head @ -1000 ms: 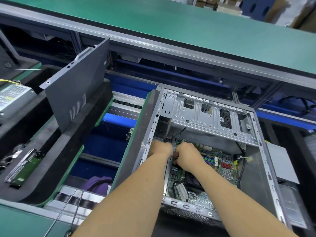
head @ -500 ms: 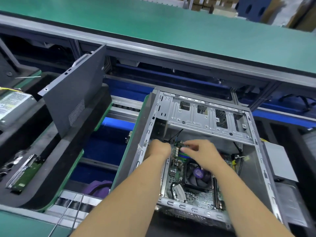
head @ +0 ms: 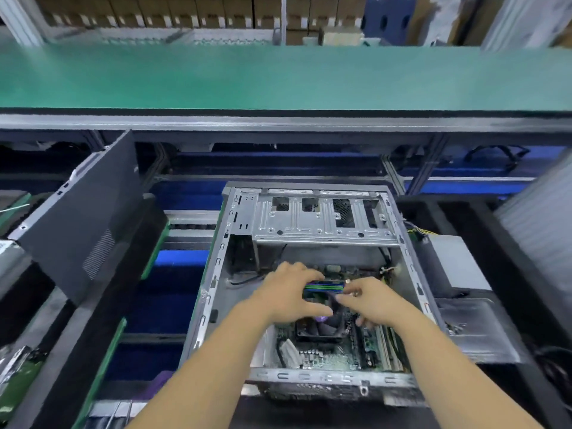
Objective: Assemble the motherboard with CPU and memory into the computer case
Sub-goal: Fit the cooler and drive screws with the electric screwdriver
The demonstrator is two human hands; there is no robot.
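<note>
Your forearms reach in from the near edge, over the front rail of the open computer case [head: 312, 377]. The motherboard [head: 328, 357] lies flat on the case floor, its fan [head: 322, 328] just under your wrists. Your left hand [head: 288, 297] sits over the board with fingers curved, the thumb low near the fan. Your right hand [head: 373, 301] sits beside it, fingers pointing toward the left hand. Between them runs a blue-and-green memory strip [head: 325, 286]; the frame is blurred, so whether either hand pinches it cannot be told. Beyond the hands, the metal drive bracket [head: 322, 218] spans the case. A dark side panel [head: 83, 218] leans at left. Farthest off, a green bench top [head: 278, 78].
</note>
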